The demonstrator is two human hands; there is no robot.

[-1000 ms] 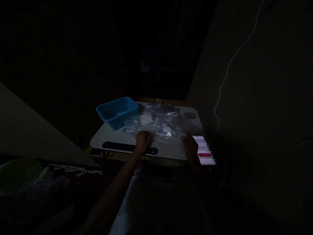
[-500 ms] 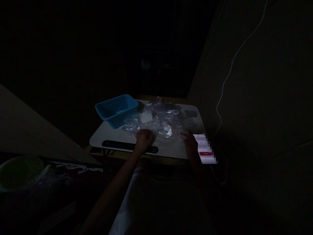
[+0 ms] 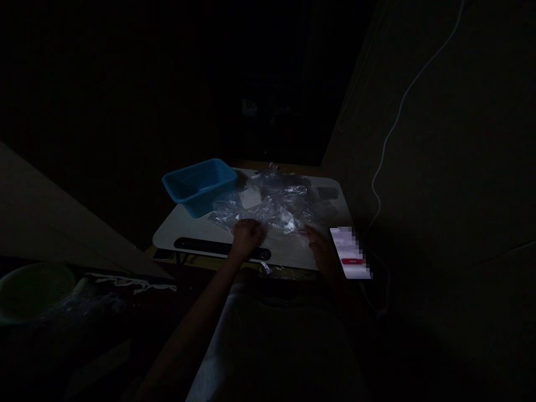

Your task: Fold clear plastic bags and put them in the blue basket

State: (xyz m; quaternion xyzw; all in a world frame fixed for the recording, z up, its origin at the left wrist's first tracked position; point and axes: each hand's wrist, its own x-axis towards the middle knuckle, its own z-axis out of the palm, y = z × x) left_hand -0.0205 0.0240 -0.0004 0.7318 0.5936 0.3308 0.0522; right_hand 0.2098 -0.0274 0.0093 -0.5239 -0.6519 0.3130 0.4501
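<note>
Crumpled clear plastic (image 3: 272, 209) is spread over the middle of a small white table (image 3: 176, 226). A white square piece (image 3: 250, 197) lies among it. My left hand (image 3: 248, 233) is closed at the near edge of the plastic; what its fingers hold is too dark to make out. My right hand (image 3: 317, 243) rests at the plastic's right near side, fingers stretched out and partly apart, with nothing visible in it. Some clear plastic (image 3: 276, 271) also hangs at the table's front edge between my hands.
A blue basin (image 3: 201, 190) stands at the table's back left. A black slot strip (image 3: 205, 246) runs along the front edge. Right of my right hand is a lit phone (image 3: 349, 254). A white cable (image 3: 387, 131) hangs at the right wall. A green round container (image 3: 36, 293) is at lower left.
My right hand has moved slightly left, towards the plastic. Plastic now shows below the table's front edge. My left hand has barely moved.
</note>
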